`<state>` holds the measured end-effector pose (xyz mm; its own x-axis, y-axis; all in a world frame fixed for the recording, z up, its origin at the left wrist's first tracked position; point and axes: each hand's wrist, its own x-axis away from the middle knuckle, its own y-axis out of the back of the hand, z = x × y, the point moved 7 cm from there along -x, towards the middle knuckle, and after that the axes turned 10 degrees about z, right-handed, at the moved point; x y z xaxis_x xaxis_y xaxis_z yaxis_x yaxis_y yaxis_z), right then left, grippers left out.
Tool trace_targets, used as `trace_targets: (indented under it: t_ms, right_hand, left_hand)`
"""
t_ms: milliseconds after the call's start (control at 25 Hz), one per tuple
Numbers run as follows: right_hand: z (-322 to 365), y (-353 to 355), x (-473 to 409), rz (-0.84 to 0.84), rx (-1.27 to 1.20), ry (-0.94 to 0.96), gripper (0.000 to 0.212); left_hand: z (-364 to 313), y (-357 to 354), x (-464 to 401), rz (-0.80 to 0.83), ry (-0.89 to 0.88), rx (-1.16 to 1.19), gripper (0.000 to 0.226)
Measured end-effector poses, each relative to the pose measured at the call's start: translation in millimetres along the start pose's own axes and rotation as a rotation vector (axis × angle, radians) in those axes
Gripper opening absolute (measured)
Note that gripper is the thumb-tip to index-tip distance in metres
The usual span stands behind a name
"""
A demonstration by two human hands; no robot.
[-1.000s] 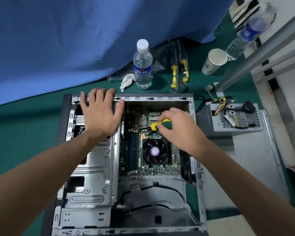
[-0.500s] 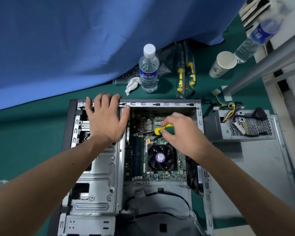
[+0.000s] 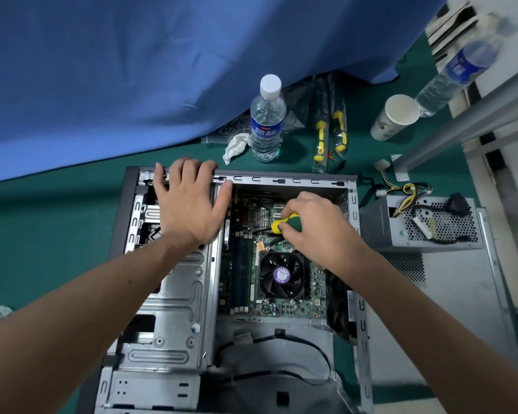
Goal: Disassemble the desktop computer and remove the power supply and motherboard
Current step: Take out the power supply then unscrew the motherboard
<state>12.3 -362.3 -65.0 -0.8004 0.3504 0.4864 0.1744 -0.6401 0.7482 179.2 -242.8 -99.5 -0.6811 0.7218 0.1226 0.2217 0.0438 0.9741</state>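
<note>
Head view: right hand [image 3: 320,228] grips screwdriver [image 3: 285,223], tip down-left onto motherboard [image 3: 284,303]; left hand [image 3: 189,204] spread flat on case [image 3: 174,294].

Even, soft overhead light with faint shadows; wide-angle bending toward the edges, and the clear plastic water bottle [image 3: 458,67] at two o'clock is smeared.

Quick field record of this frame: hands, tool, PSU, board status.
left hand: flat on the case by its far rim
right hand: grips screwdriver
screwdriver: green-yellow handle, tip down toward motherboard
power supply: out of the case, beside it on the right
motherboard: in the case, fan on it
</note>
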Motion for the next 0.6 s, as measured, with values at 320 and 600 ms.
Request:
trace_targets:
  t_ms: [320,600]
  right_hand:
    - [54.1,15.3,-29.9,0.019,0.22,0.064,0.045]
    - [54.0,21.6,-37.6,-0.028,0.484,0.035,0.032]
  left_hand:
    - [-1.2,2.0,0.9,0.008,0.005,-0.002,0.051]
    - [-1.4,0.5,0.7,0.013,-0.002,-0.006,0.049]
